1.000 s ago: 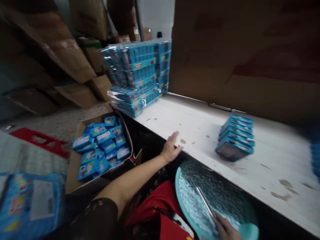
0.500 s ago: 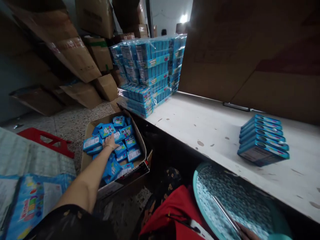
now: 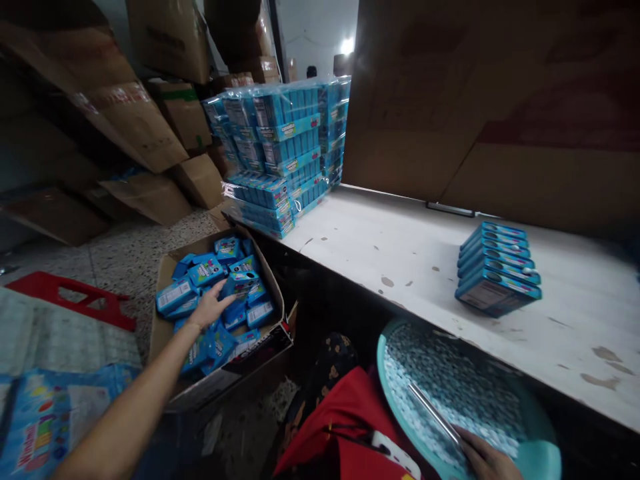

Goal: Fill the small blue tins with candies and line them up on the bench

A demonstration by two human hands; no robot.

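Observation:
At the left, my left hand (image 3: 209, 309) reaches into an open cardboard carton (image 3: 276, 293) full of small blue candy boxes. Its thumb and fingers are closed on one blue candy box (image 3: 243, 285), which is tilted above the others. At the lower right, my right hand (image 3: 483, 455) grips a narrow, shiny metal tool (image 3: 434, 415). The tool lies over a turquoise tub (image 3: 384, 373) filled with small pale blue pieces. Part of the tool is hidden by my fingers, so I cannot make out its exact kind.
Several blue boxes (image 3: 497, 270) stand in a row on the white worktop (image 3: 360, 247). Plastic-wrapped stacks of blue boxes (image 3: 290, 143) stand at its far end. A large cardboard sheet (image 3: 450, 100) rises behind. Brown cartons (image 3: 135, 120) are piled at back left, near a red plastic piece (image 3: 75, 297).
My left hand has taken hold of a blue candy box and raised it slightly among the others. My right hand, still on the metal tool, shows more fully. The whole view has shifted.

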